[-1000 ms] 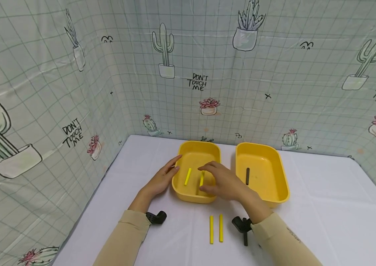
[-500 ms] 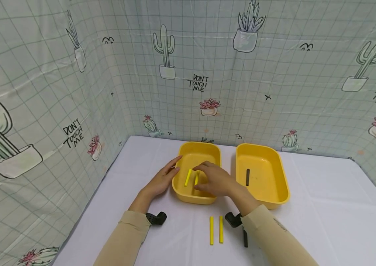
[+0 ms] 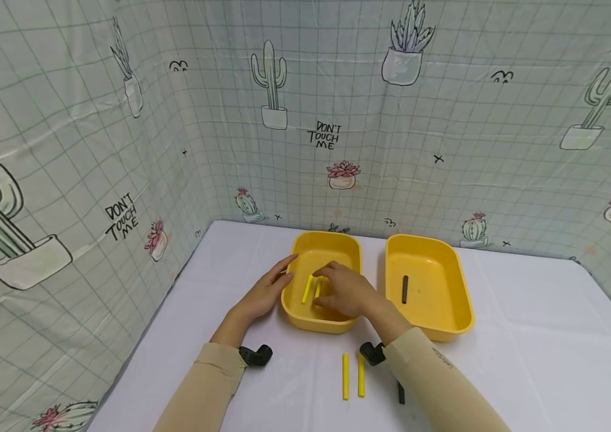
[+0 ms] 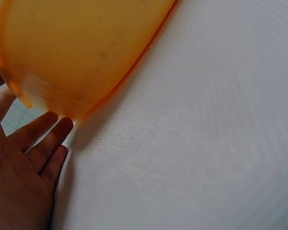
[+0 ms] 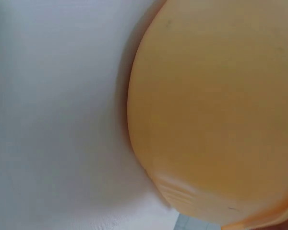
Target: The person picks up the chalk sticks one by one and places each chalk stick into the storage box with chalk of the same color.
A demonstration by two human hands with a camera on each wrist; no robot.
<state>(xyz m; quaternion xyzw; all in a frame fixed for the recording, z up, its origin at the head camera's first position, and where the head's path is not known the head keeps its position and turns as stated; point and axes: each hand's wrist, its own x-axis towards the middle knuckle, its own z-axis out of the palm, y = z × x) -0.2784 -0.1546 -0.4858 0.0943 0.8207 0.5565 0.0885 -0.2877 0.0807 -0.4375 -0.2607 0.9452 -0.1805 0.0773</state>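
A yellow tray [image 3: 320,326] stands left of centre on the table. My left hand [image 3: 262,294] rests against its left side, the fingers fairly straight along the outer wall in the left wrist view. Inside, my right hand [image 3: 345,291] pinches a short yellow stick [image 3: 318,290] lengthwise between thumb and fingertips, low near the tray floor. Just left of it lies a second yellow stick [image 3: 307,290], roughly parallel. The right wrist view holds mainly the tray's outer wall [image 5: 211,105]; the right fingers and stick are hidden there.
To the right stands another yellow tray [image 3: 435,288] with a black stick [image 3: 405,290] in it. On the white table [image 3: 532,336] in front lie two yellow sticks, one [image 3: 345,376] beside the other [image 3: 361,378]. A black stick [image 3: 401,393] is partly under the right sleeve.
My right hand has shifted left inside the tray, bringing the pinched yellow stick closer to the other one. The left hand has stayed in place against the tray.
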